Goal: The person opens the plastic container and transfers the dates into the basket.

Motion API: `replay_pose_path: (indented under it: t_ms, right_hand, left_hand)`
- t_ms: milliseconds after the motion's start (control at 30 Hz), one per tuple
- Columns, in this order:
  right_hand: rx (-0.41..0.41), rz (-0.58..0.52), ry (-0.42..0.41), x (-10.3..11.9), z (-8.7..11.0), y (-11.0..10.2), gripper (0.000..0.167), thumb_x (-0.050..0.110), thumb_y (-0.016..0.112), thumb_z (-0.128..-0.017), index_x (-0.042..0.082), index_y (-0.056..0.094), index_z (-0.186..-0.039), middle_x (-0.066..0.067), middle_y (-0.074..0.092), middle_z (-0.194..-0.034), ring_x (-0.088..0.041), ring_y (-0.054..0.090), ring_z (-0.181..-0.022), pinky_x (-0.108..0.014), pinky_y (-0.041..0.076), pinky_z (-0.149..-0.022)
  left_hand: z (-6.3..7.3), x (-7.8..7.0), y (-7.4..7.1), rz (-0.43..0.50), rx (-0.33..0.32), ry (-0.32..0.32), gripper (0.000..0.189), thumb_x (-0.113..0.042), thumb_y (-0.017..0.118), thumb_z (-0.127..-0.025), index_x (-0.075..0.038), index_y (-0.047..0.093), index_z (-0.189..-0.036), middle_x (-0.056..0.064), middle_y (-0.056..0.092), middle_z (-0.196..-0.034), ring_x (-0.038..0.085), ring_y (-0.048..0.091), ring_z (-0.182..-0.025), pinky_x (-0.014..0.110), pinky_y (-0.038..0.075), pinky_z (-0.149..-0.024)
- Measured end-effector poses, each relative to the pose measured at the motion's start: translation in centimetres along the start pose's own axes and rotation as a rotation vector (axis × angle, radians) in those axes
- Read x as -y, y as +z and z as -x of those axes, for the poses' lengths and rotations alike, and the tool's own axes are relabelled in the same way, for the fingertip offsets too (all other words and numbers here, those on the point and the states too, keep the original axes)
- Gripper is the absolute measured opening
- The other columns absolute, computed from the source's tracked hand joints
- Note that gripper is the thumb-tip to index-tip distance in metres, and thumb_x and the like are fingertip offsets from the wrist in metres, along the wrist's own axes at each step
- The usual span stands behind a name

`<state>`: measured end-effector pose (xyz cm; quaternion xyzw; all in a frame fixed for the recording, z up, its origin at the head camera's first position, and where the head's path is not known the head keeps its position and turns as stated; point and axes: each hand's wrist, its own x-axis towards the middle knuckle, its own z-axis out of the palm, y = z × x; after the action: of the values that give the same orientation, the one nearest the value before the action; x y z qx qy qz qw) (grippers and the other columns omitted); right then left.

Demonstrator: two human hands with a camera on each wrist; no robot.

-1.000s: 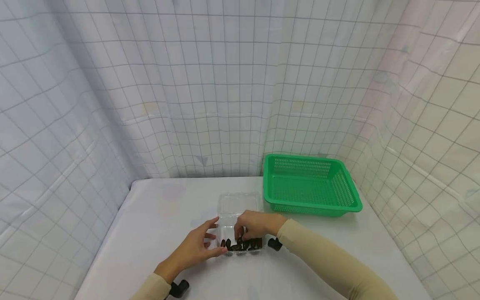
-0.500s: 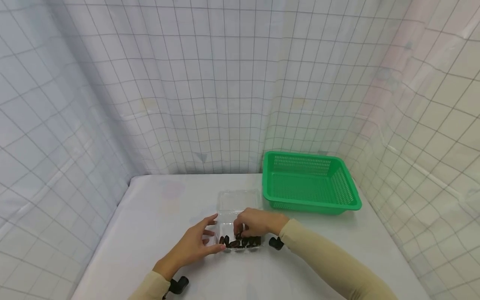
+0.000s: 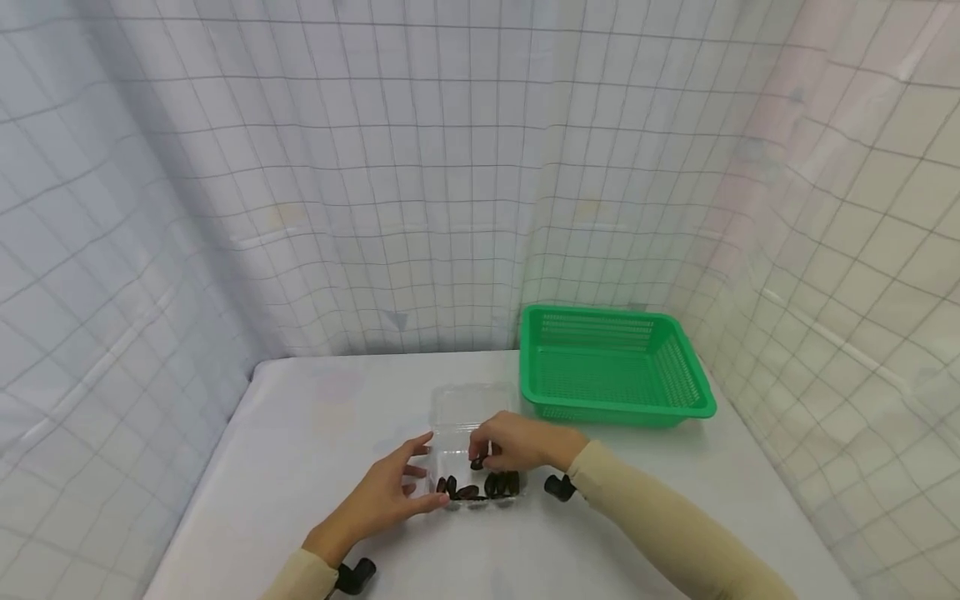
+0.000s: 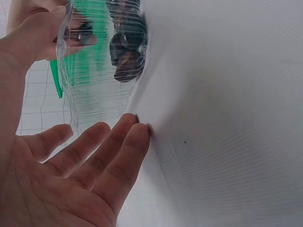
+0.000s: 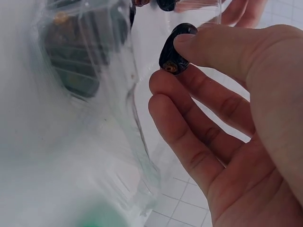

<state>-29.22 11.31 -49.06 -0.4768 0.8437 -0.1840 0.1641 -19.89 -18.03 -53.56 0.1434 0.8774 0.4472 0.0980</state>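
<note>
Right hand [image 3: 516, 443]: I read a narrow pinch, thumb against fingers, on one dark oval piece [image 5: 175, 52]. It's over the base of the clear box [image 3: 453, 461]; can't tell if it touches bottom. Left hand [image 3: 392, 490]: fingers spread wide beside the box's left side, thumb at the near corner, gripping nothing.

Piece looks light, maybe soft-skinned, glossy enough to slip or stick; I'd take it by its long sides, gentle squeeze. Box is probably thin and flexes, so I'd steady it by the rim.

Right wrist view gives me the piece's brownish end mark; head view mostly hides that behind fingers. Left wrist view shows loose pieces [image 4: 127, 47] through the wall. Only head view gives me the whole green basket [image 3: 622, 412].
</note>
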Motion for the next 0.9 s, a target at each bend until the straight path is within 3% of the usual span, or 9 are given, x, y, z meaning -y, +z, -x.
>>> replay_pose_path:
  t_ms: [167,433,600,900]
  right_hand:
    - [-0.046,0.006,-0.018,-0.4,1.0,-1.1,0.017,0.004,0.079,-0.109,0.012,0.083,-0.122,0.001,0.086,-0.115,0.002,0.072,-0.092,-0.016,0.062,-0.086]
    - [-0.101,0.049,-0.040,-0.6,1.9,-3.7,0.023,0.005,0.078,-0.110,0.007,0.082,-0.133,-0.003,0.083,-0.116,-0.006,0.073,-0.096,-0.021,0.064,-0.088]
    - [-0.178,0.063,-0.047,-1.4,3.1,-5.7,0.021,0.003,0.079,-0.108,0.007,0.084,-0.129,-0.005,0.083,-0.116,-0.008,0.075,-0.095,-0.023,0.065,-0.087]
    - [-0.285,0.073,0.050,-4.4,5.7,-9.2,0.018,0.006,0.083,-0.107,0.010,0.086,-0.124,-0.004,0.086,-0.121,-0.004,0.070,-0.089,-0.025,0.064,-0.083]
  left_hand:
    - [-0.3,-0.6,0.2,-0.013,-0.004,-0.001,0.107,-0.040,0.099,-0.097,-0.010,0.040,-0.181,0.020,0.061,-0.171,0.037,0.076,-0.139,0.051,0.071,-0.108]
    - [0.1,-0.6,0.0,-0.021,-0.005,-0.008,0.107,-0.039,0.099,-0.097,-0.008,0.040,-0.180,0.023,0.061,-0.170,0.038,0.076,-0.138,0.053,0.071,-0.109]
    - [0.2,-0.7,-0.1,-0.020,-0.001,-0.007,0.108,-0.040,0.099,-0.096,-0.006,0.040,-0.180,0.024,0.061,-0.170,0.040,0.076,-0.137,0.055,0.071,-0.109]
    - [0.1,-0.5,0.0,-0.042,-0.001,-0.005,0.108,-0.040,0.099,-0.097,-0.007,0.039,-0.181,0.022,0.061,-0.171,0.039,0.076,-0.139,0.052,0.070,-0.109]
